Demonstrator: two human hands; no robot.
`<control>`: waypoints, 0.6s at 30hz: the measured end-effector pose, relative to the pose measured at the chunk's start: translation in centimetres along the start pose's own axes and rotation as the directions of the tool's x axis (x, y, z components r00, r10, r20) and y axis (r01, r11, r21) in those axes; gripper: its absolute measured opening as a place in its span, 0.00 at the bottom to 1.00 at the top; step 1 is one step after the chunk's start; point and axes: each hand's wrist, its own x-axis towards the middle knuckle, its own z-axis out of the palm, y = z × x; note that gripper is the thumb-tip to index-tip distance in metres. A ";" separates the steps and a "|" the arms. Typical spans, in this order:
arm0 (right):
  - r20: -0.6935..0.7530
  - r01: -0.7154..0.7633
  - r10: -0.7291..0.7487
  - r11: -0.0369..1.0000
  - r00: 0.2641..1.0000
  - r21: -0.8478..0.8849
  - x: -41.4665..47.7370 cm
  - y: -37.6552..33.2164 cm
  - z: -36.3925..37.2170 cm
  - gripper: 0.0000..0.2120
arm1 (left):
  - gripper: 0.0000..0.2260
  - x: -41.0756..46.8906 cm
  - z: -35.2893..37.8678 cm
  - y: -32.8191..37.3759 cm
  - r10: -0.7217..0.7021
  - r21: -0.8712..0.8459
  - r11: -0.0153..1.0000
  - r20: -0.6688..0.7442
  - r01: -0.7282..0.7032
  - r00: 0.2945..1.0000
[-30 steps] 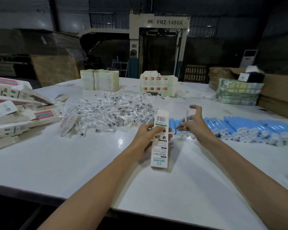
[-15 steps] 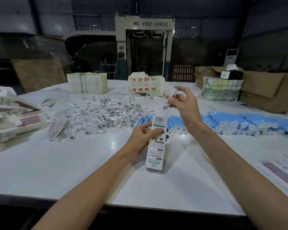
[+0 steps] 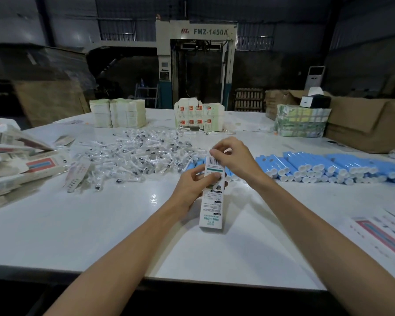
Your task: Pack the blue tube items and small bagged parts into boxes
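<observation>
The right hand point(image 3: 235, 157) has come down from its raised position to the far end of the box point(image 3: 211, 207). Its fingers are curled and pinch at that top edge; whether a bagged part sits between them cannot be told. The left hand point(image 3: 196, 187) grips the box's upper half from 9 o'clock. Blue tubes point(image 3: 328, 167) lie at 3 o'clock of the hands, and the bagged parts point(image 3: 141, 153) at 10 o'clock.

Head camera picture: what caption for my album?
Left hand holds a white box; right hand pinches its top.
</observation>
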 end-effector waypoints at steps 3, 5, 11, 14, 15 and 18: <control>-0.018 0.031 -0.032 0.996 0.999 -0.081 -0.7 1.1 0.6 0.08 | 0.16 0.0 -0.2 0.1 0.002 0.004 1.000 -0.032 -0.002 0.999; -0.092 0.023 -0.022 1.000 0.996 0.007 -1.6 2.0 0.9 0.11 | 0.15 0.1 -0.4 0.2 0.016 0.026 1.000 -0.055 -0.014 0.998; 0.005 -0.069 0.070 0.949 0.998 0.308 -4.3 4.3 2.4 0.17 | 0.29 0.4 -0.5 0.1 0.066 -0.015 0.998 -0.047 -0.066 0.997; -0.012 -0.051 0.059 0.932 0.998 0.358 -4.4 4.2 2.6 0.16 | 0.30 0.2 -0.6 0.0 0.135 -0.024 0.991 0.019 -0.135 0.991; -0.009 -0.045 0.052 0.929 0.999 0.367 -4.4 4.2 2.5 0.17 | 0.29 0.1 -0.7 0.1 0.144 -0.030 0.989 0.031 -0.143 0.989; 0.025 -0.058 0.052 0.916 0.998 0.397 -4.5 4.2 2.3 0.20 | 0.28 0.0 -0.5 0.1 0.140 -0.033 0.990 0.035 -0.139 0.990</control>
